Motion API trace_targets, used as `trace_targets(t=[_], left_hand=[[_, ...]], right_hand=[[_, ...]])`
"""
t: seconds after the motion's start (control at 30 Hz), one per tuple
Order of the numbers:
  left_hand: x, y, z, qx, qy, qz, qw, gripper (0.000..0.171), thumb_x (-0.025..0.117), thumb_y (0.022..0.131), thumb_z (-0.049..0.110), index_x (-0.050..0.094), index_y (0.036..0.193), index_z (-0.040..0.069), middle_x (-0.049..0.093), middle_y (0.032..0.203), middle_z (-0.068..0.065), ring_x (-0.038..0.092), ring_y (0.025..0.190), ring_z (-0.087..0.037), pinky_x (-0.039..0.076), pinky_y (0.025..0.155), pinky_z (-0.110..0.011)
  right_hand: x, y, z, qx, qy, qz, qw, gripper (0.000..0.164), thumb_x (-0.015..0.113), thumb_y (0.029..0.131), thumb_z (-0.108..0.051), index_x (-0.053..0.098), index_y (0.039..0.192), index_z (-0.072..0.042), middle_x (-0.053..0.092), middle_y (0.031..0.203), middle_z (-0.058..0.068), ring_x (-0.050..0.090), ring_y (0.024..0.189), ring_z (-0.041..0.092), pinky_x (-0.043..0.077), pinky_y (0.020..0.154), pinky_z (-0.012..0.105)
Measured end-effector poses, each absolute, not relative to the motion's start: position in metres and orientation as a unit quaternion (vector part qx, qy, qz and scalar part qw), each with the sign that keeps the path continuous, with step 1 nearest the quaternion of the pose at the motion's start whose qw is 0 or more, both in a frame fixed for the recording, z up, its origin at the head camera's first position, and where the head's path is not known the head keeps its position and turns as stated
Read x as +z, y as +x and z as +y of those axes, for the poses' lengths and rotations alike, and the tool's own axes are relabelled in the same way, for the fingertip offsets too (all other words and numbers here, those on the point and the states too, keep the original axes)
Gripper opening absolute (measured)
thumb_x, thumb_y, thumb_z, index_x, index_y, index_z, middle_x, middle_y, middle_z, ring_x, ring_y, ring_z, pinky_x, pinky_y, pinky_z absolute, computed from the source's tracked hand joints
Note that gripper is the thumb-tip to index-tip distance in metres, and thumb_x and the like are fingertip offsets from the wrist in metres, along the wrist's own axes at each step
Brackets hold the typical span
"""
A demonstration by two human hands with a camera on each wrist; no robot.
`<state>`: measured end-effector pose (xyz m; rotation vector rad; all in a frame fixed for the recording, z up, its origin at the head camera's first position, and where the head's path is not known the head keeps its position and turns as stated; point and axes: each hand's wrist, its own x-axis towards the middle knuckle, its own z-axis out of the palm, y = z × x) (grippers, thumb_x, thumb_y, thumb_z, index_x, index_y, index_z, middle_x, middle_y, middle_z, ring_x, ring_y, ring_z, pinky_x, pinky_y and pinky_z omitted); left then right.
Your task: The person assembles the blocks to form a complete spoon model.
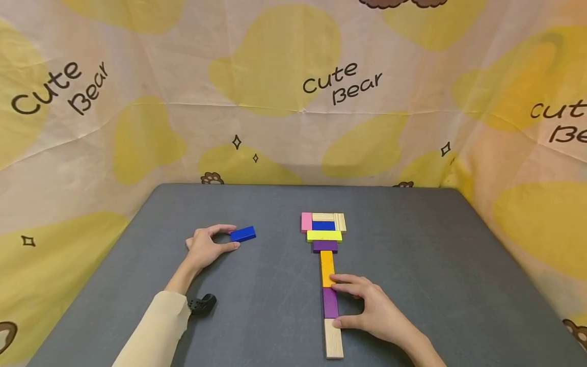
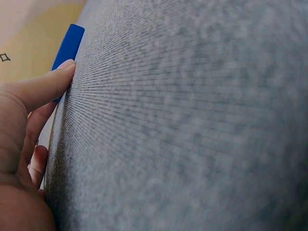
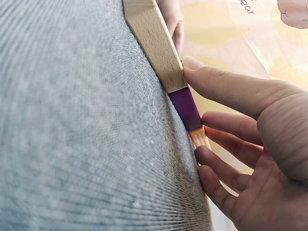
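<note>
On the left of the head view, my left hand (image 1: 205, 248) pinches a blue wooden block (image 1: 243, 234) between thumb and fingers, at the tabletop; the left wrist view shows the thumb on this blue block (image 2: 69, 44). My right hand (image 1: 373, 311) touches the right side of a straight row of blocks. Its fingertips meet the orange block (image 1: 327, 267), and its thumb touches the top end of the plain wood block (image 1: 334, 341). Between these two lies a purple block (image 1: 330, 303). In the right wrist view the plain block (image 3: 154, 45) stands end to end with the purple one (image 3: 185, 107).
Above the row, a purple block (image 1: 325, 246) and a lime block (image 1: 324, 236) lie crosswise. Beyond them sit a pink block (image 1: 306, 222), another blue block (image 1: 323, 225) and plain wood blocks (image 1: 323, 216). The dark grey table (image 1: 257, 316) ends at a printed cloth backdrop (image 1: 275, 76).
</note>
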<state>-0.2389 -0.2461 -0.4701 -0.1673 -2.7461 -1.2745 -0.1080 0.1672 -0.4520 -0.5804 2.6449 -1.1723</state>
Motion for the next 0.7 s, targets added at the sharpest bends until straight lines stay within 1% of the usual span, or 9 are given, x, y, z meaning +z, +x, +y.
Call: trace_targets(t=[0.2, 0.33, 0.47, 0.7], left_hand=[[-0.469, -0.237, -0.245, -0.414, -0.068, -0.906, 0.062, 0.044, 0.085, 0.078, 0.036, 0.073, 0.117, 0.021, 0.067, 0.121, -0.005, 0.049, 0.12, -0.027, 0.014, 0.085, -0.051], [-0.469, -0.237, -0.247, -0.429, -0.073, -0.899, 0.045, 0.045, 0.085, 0.077, 0.037, 0.073, 0.117, 0.02, 0.067, 0.122, -0.005, 0.048, 0.122, -0.027, 0.012, 0.088, -0.053], [-0.466, -0.238, -0.248, -0.45, -0.069, -0.89, 0.029, 0.046, 0.085, 0.078, 0.036, 0.072, 0.118, 0.018, 0.065, 0.123, -0.006, 0.046, 0.126, -0.029, 0.009, 0.093, -0.058], [-0.46, -0.24, -0.234, -0.44, -0.079, -0.894, 0.04, 0.044, 0.085, 0.079, 0.032, 0.072, 0.119, 0.016, 0.067, 0.121, -0.005, 0.046, 0.127, -0.03, 0.005, 0.099, -0.069]], right_hand=[[-0.452, -0.108, 0.167, -0.397, -0.195, 0.892, 0.097, 0.075, 0.085, 0.072, -0.05, 0.061, 0.136, -0.021, 0.05, 0.139, -0.008, 0.045, 0.127, 0.027, 0.038, 0.1, 0.058], [-0.453, -0.107, 0.169, -0.397, -0.198, 0.892, 0.093, 0.075, 0.085, 0.072, -0.05, 0.061, 0.136, -0.021, 0.05, 0.139, -0.008, 0.045, 0.127, 0.027, 0.038, 0.1, 0.058], [-0.453, -0.107, 0.169, -0.394, -0.198, 0.893, 0.09, 0.075, 0.084, 0.071, -0.051, 0.061, 0.136, -0.02, 0.05, 0.139, -0.009, 0.045, 0.126, 0.026, 0.038, 0.1, 0.057], [-0.451, -0.108, 0.167, -0.392, -0.19, 0.895, 0.093, 0.076, 0.085, 0.07, -0.052, 0.062, 0.135, -0.018, 0.05, 0.139, -0.01, 0.045, 0.126, 0.026, 0.038, 0.101, 0.057]])
